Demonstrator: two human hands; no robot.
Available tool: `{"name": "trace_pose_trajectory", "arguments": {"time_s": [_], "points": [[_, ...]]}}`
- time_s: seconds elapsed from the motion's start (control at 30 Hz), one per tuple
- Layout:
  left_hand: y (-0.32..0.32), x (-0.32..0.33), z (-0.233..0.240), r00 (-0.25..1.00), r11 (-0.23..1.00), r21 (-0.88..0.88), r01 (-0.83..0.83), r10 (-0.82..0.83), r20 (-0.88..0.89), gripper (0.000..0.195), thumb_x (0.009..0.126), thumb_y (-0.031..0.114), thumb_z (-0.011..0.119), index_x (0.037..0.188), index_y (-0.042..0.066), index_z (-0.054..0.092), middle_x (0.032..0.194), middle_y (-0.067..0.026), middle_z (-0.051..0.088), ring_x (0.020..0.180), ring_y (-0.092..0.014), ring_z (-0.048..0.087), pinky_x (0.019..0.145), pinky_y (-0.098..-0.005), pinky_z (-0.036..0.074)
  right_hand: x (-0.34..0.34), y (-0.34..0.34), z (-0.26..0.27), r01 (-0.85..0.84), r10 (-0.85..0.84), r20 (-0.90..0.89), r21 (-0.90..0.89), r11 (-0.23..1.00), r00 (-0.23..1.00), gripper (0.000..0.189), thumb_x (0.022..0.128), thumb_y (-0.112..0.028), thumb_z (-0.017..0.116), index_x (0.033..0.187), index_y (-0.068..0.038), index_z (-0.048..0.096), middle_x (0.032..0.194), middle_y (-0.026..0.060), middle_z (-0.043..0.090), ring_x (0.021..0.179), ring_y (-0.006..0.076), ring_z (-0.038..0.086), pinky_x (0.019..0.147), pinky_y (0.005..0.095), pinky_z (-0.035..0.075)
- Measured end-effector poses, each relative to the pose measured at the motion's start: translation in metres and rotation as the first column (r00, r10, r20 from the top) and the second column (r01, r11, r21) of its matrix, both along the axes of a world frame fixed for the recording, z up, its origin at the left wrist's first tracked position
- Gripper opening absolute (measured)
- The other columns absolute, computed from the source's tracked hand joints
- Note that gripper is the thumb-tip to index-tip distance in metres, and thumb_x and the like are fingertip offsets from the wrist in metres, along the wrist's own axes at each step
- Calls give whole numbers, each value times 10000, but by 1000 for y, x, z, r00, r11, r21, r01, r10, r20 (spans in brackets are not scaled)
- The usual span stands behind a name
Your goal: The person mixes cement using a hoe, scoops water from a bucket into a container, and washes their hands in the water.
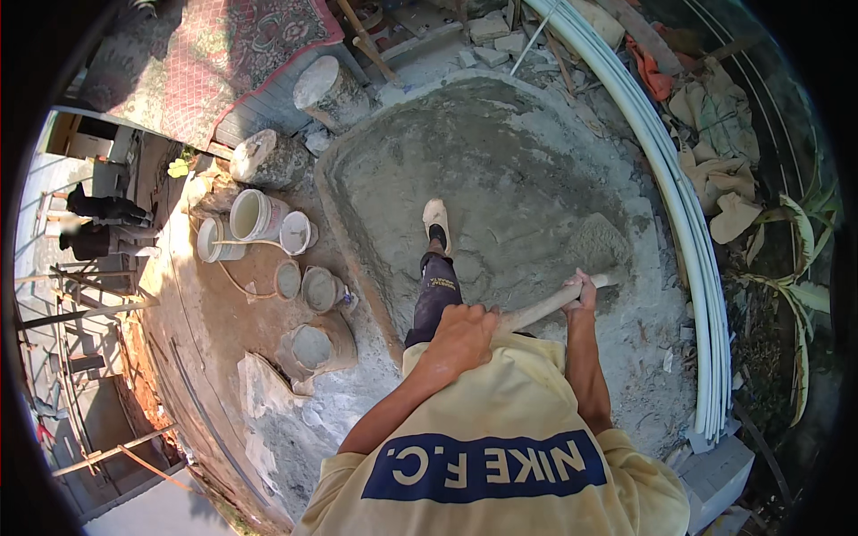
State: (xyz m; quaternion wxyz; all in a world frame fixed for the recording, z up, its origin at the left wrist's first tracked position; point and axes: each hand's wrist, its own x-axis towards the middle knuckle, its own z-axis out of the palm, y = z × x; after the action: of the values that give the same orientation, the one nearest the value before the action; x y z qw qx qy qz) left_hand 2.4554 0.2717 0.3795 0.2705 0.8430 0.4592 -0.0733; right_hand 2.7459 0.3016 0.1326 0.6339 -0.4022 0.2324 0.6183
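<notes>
Both my hands grip a long wooden tool handle (541, 307) held across my waist. My left hand (465, 337) closes around its near end, by the hem of my shirt. Further along, at the right, my right hand (580, 292) is wrapped around the shaft. The handle runs on toward a heap of wet mortar (598, 242); the tool's head is not clearly visible, so its kind cannot be told. Grey wet mortar (482, 161) spreads over a shallow, rimmed mixing bed before me. One of my feet (436, 218), in a light shoe, stands in it.
Left of the bed stand several buckets (251, 216), some filled with grey material, and a hose (234, 281). Large stumps or blocks (268, 161) sit at the upper left. A bundle of pale pipes (660, 154) curves along the right. Two people (100, 221) are far left, near scaffold poles (80, 315).
</notes>
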Motion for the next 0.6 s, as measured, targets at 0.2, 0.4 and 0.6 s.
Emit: {"name": "trace_pose_trajectory", "arguments": {"time_s": [0.2,0.4,0.6], "points": [[133,-10,-43,955,989,-41,-146,151,254,558,664,184,677,1180,27,533,1046,-183,604,970,-337,587,836,-422,459,24,168,86,17,-61,303,147,989,951,147,822,-61,593,802,-84,449,617,-15,401,526,113,409,504,268,392],[333,38,-160,898,926,-353,-137,266,351,450,714,233,687,1079,25,528,911,-199,625,891,-363,599,809,-457,458,36,373,114,13,-52,755,57,998,654,148,818,-57,591,929,-21,499,665,19,448,548,123,437,504,272,398],[481,70,-248,855,794,-570,-212,433,286,408,769,311,671,1015,20,525,858,-203,624,872,-375,595,781,-473,455,11,538,0,-2,26,877,-29,1000,480,278,804,-72,564,1061,-3,485,692,43,478,519,136,460,458,289,415]]}}
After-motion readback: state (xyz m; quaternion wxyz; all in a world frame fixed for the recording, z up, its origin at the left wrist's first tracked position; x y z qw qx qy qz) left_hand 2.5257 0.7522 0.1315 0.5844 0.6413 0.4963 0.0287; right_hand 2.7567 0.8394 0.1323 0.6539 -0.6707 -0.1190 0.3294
